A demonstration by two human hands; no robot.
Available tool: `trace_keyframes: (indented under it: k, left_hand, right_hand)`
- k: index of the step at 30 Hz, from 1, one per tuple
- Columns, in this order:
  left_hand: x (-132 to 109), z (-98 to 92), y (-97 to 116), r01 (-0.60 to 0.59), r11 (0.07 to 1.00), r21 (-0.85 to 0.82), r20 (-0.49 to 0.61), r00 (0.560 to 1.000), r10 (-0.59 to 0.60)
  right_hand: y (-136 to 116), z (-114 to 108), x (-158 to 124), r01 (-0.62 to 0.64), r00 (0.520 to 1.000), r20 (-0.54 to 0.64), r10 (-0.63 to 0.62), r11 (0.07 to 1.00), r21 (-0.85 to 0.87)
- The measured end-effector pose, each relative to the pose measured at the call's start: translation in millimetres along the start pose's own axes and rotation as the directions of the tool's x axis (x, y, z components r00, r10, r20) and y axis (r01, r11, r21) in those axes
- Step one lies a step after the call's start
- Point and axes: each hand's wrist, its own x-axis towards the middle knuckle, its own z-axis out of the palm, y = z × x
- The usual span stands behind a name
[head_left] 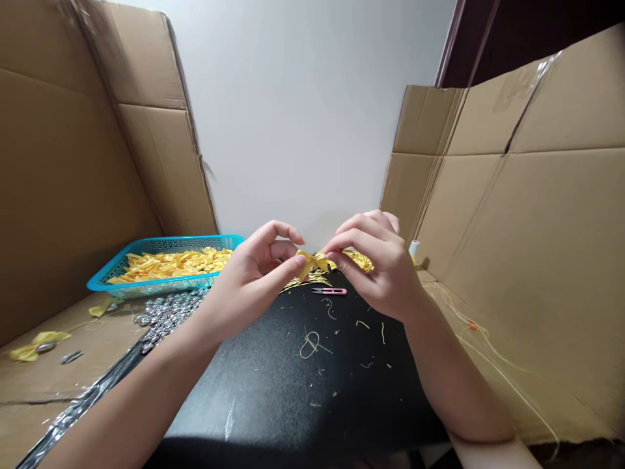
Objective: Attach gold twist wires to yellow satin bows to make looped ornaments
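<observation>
OK, L hand (261, 277) & R hand (375, 264) each w/ grip pinched closed on opp. ends of yellow bow (308, 264), held up above black table (273, 384). Best: light, even pinch, ends level, folds uncrushed, middle in clear view. Snips (336, 291) lie on table.

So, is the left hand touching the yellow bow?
Touching: the head view shows the left hand holding the yellow bow, its thumb laid against the bow's left end.
</observation>
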Motion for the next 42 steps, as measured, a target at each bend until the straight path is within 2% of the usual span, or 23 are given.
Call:
trace_keyframes:
  k: [6, 14, 20, 24, 26, 29, 32, 35, 42]
  left_hand:
    - [-1.8, 1.0, -0.2, -0.029, 0.997, 0.066, -0.02, 0.999, 0.03]
    - [-2.3, 2.7, -1.4, -0.058, 0.991, 0.124, -0.014, 0.998, 0.06]
    - [-3.4, 3.9, -0.8, -0.094, 0.98, 0.176, 0.003, 0.996, 0.095]
    - [-4.8, 3.8, 1.3, -0.098, 0.965, 0.243, -0.024, 0.994, 0.107]
    - [-5.3, 3.7, 1.8, -0.099, 0.961, 0.257, -0.028, 0.994, 0.11]
    - [-5.4, 3.5, 1.1, -0.102, 0.964, 0.244, -0.027, 0.993, 0.112]
    - [-5.2, 3.1, -0.8, -0.096, 0.973, 0.211, -0.017, 0.995, 0.102]
    - [-5.1, 2.7, -2.5, -0.09, 0.978, 0.19, -0.006, 0.996, 0.093]
    - [-5.7, 1.6, -2.7, -0.107, 0.962, 0.252, 0.026, 0.994, 0.104]
  right_hand:
    - [3.0, -6.9, 0.9, 0.008, 1.0, 0.02, -0.008, 1.0, -0.02]
    - [-4.1, -4.1, 0.4, -0.005, 0.999, 0.035, 0.003, 0.998, 0.063]
    - [-7.2, 0.1, -0.3, 0.033, 0.999, 0.041, -0.034, 0.999, 0.008]
    - [-4.2, -1.1, 0.3, -0.005, 0.999, 0.039, 0.005, 1.0, 0.008]
    - [-3.2, -3.6, 0.3, -0.03, 0.999, 0.018, 0.029, 0.999, 0.021]
    - [-4.1, -7.0, -0.5, -0.065, 0.994, -0.082, 0.067, 0.998, 0.028]
    - [-5.7, -7.4, -1.8, -0.042, 0.988, -0.146, 0.045, 0.999, 0.019]
    - [-4.7, -4.3, -2.0, -0.01, 0.995, -0.1, 0.011, 1.0, 0.008]
    - [2.0, 2.1, -0.8, -0.031, 0.999, 0.021, 0.029, 0.998, 0.059]
